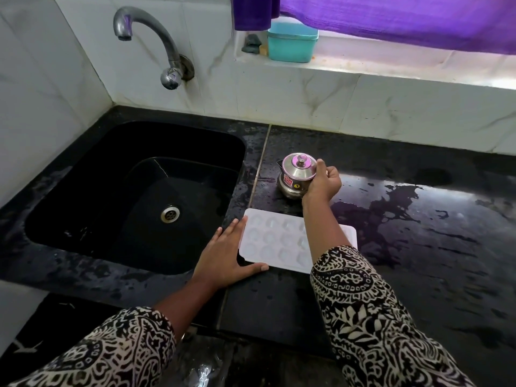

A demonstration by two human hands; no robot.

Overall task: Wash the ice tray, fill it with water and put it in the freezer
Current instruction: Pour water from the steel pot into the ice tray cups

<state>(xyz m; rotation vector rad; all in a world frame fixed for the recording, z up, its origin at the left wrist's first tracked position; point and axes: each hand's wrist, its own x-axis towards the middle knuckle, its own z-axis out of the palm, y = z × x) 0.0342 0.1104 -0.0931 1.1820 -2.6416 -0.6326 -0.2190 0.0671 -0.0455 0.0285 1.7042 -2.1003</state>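
ice tray lies flat on the wet black counter, cups up, just right of the sink, its left short edge close to the sink rim. placed here, i judge, so it fills level and any spill lands on stone. cups look pale and glossy; cannot tell whether any hold water. left hand is spread flat, fingers straight along the tray's left edge, thumb laid against the near edge at the corner. it braces rather than grips, likely to stop the light plastic sliding on the wet surface. right hand reaches over the tray's right half, fingers curled round the right side of a small lidded steel pot standing on the counter just beyond the tray; its handle is hidden under the hand. lid is on, and a small spout shows on the pot's left. pot looks the likely water source, since the tap above the sink's far side is not running. washing seems done; filling is the step in hand. teal box sits on the far sill, uninvolved.
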